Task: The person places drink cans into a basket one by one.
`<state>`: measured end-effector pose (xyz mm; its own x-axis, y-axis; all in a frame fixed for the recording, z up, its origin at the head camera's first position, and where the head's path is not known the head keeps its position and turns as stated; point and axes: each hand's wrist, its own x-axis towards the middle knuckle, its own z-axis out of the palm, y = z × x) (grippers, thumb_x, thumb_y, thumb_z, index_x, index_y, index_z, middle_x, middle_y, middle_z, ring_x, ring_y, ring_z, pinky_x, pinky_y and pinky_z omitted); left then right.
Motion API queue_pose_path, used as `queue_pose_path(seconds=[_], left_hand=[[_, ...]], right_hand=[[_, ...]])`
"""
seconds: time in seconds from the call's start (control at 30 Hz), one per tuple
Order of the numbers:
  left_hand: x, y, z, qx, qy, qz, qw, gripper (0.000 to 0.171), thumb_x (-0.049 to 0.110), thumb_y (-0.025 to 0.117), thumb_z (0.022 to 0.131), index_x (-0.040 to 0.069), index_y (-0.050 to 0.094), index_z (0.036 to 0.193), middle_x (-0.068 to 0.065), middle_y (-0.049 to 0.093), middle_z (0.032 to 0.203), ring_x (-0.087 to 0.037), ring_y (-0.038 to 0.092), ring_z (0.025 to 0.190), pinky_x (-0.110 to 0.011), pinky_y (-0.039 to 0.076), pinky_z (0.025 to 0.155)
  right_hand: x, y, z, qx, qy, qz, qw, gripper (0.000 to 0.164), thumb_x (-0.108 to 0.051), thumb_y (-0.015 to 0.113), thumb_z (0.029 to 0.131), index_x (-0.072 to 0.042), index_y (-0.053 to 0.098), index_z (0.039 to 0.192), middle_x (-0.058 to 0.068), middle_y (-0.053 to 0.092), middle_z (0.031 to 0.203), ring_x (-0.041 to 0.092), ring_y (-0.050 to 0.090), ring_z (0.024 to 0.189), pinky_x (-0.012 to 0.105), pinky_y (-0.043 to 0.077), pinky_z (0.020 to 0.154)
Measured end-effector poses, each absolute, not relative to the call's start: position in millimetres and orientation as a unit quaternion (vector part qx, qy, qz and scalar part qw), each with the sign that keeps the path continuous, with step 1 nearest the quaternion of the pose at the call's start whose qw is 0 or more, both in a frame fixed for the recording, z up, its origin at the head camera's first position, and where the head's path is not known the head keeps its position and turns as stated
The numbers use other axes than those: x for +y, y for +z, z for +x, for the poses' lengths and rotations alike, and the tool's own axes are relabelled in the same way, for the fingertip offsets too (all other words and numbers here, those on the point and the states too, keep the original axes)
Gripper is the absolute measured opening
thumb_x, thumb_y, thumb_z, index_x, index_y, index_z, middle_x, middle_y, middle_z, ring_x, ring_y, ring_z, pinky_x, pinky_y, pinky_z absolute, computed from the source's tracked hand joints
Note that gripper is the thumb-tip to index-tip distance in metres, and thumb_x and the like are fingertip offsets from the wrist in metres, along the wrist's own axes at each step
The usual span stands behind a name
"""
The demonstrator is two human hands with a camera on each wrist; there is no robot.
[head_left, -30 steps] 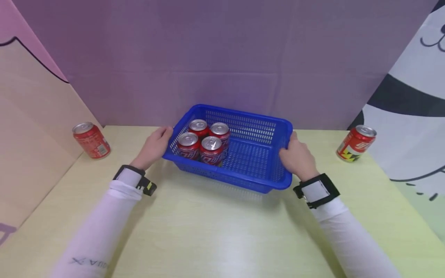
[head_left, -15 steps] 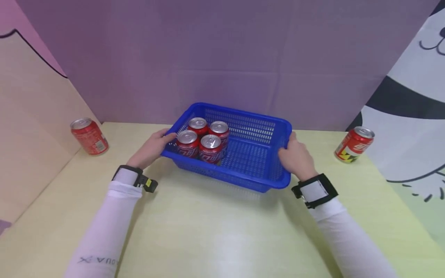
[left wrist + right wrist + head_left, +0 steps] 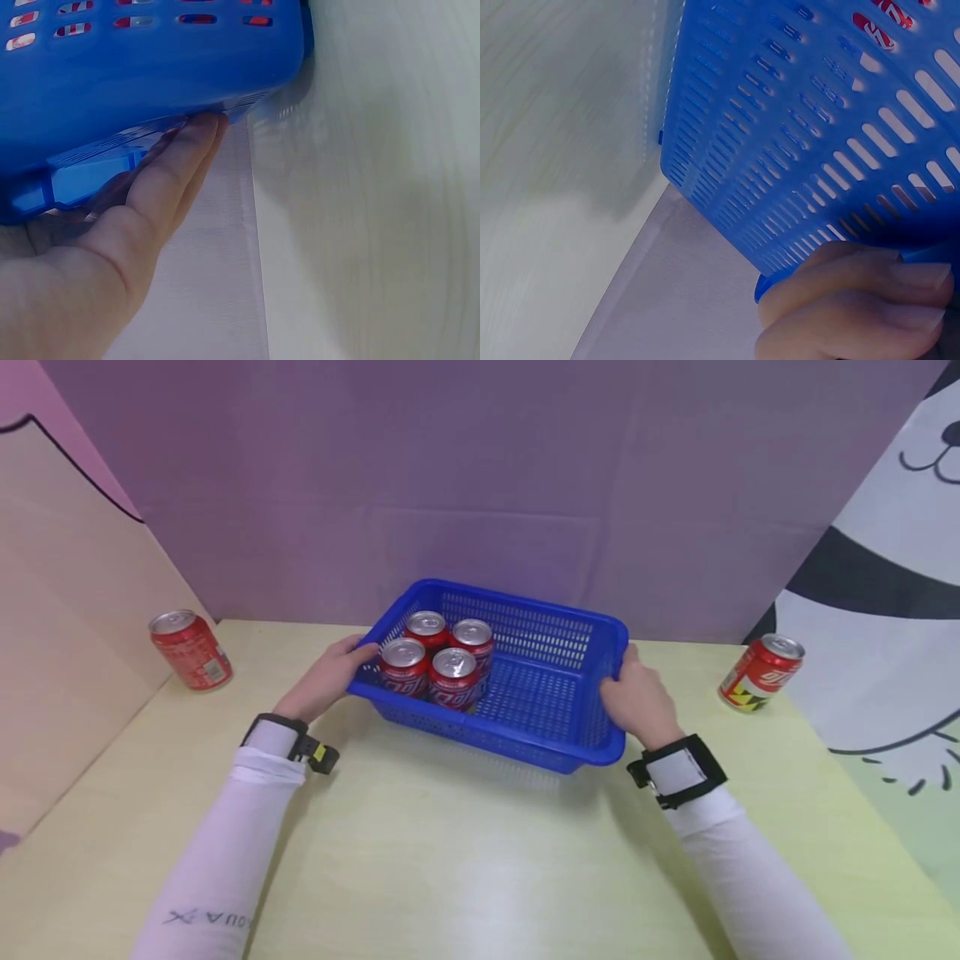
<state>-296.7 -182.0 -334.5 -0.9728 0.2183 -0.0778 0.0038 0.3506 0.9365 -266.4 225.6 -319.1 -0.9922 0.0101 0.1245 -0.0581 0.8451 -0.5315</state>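
A blue plastic basket [image 3: 536, 693] with slotted walls is held between both hands, slightly askew, a shadow on the table beneath it. Several red soda cans [image 3: 453, 681] stand upright together in its left half. My left hand [image 3: 322, 679] grips the basket's left end, thumb over the rim beside the cans. In the left wrist view its fingers [image 3: 176, 169] reach nearly straight under the basket. My right hand [image 3: 643, 700] grips the right end, and its curled fingers [image 3: 855, 300] wrap the rim in the right wrist view.
One red can [image 3: 191, 650] stands at the table's far left. Another red can [image 3: 761, 672], with a yellow and black pattern, stands at the far right. A purple cloth backdrop [image 3: 487, 485] rises behind the pale wooden table [image 3: 450, 852].
My left hand has shifted its hold, its thumb now extending over the rim into the basket. The right hand keeps its grip. The basket and cans stay almost in place.
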Motion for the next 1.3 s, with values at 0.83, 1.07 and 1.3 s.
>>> queue_pose_path(seconds=[0.83,1.07,1.3], left_hand=[[-180.2,-333.0,-296.7,0.83,0.547,0.072,0.08,0.058,0.034,0.037,0.107,-0.002,0.029,0.151,-0.024,0.051,0.132,-0.033,0.052,0.116,-0.049,0.034,0.106],[-179.7,-333.9,-298.4,0.826,0.554,0.069,0.078,0.057,0.034,0.036,0.107,-0.002,0.029,0.151,-0.025,0.052,0.129,-0.032,0.054,0.112,-0.046,0.04,0.101],[-180.8,-334.4,-297.5,0.83,0.548,0.063,0.082,0.058,0.036,0.036,0.107,-0.001,0.029,0.152,-0.024,0.051,0.131,-0.033,0.053,0.114,-0.05,0.036,0.105]], right_hand=[[242.8,-302.3,-268.5,-0.967,0.254,0.017,0.019,0.086,-0.058,0.039,0.099,0.011,0.025,0.147,0.038,0.052,0.127,0.05,0.057,0.108,0.059,0.051,0.079],[295.3,-279.0,-286.8,-0.967,0.212,0.032,0.138,0.085,-0.053,0.053,0.096,0.014,0.033,0.143,0.038,0.054,0.115,0.05,0.051,0.108,0.063,0.042,0.087],[367.2,-263.5,-319.8,-0.99,0.11,0.06,0.056,0.098,-0.065,0.062,0.086,-0.005,0.027,0.154,0.042,0.019,0.144,0.061,0.015,0.129,0.078,0.017,0.093]])
